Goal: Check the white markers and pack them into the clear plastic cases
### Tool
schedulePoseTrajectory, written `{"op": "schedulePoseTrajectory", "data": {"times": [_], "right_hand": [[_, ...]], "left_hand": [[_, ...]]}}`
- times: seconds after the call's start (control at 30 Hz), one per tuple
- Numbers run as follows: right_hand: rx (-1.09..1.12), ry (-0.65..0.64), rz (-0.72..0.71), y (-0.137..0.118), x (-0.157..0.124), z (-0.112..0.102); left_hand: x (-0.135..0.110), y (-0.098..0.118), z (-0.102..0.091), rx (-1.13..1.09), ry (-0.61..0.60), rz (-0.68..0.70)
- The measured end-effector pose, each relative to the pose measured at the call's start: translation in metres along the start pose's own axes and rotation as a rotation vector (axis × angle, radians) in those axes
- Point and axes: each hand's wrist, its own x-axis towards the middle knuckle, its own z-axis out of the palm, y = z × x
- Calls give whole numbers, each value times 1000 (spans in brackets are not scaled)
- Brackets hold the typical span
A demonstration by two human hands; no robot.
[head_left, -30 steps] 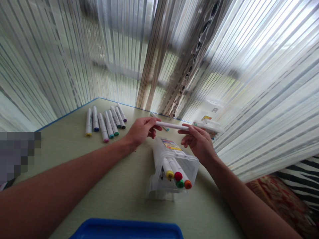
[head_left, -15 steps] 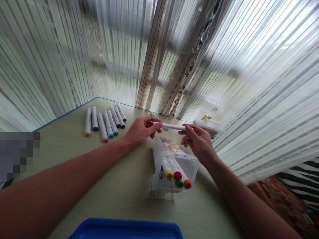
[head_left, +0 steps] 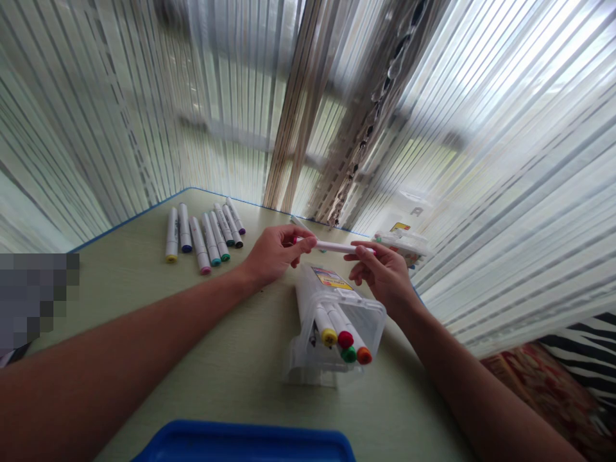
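Head view: white marker (head_left: 337, 246) lay crosswise, long axis left-to-right, bridging both hands above clear marker case (head_left: 373, 321) on desk (head_left: 216, 359). Left hand (head_left: 273, 255) pinched pink-tipped end; right hand (head_left: 385, 277) pinched opposite end. Neither hand nearer.

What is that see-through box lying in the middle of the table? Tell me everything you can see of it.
The clear plastic box lies on its side on the pale green table, its near end seemingly open. It looks thin and glossy, with a colourful label on its upper face. Four white markers lie inside, with yellow, red, green and orange caps facing the camera. Just beyond it the left hand and right hand hold a white marker pen; neither visibly touches the box.
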Motion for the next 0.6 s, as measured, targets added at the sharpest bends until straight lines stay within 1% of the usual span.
{"op": "schedulePoseTrajectory", "data": {"times": [0.13, 0.27, 0.4, 0.6], "right_hand": [[54, -5, 35, -2, 1, 0], [85, 6, 59, -5, 1, 1], [87, 0, 57, -5, 0, 0], [86, 5, 55, -5, 0, 0]], "left_hand": [[0, 0, 1, -2, 2, -7], [0, 0, 2, -64, 41, -47], [0, 0, 3, -125, 71, -97], [1, 1, 2, -167, 75, -136]]}}
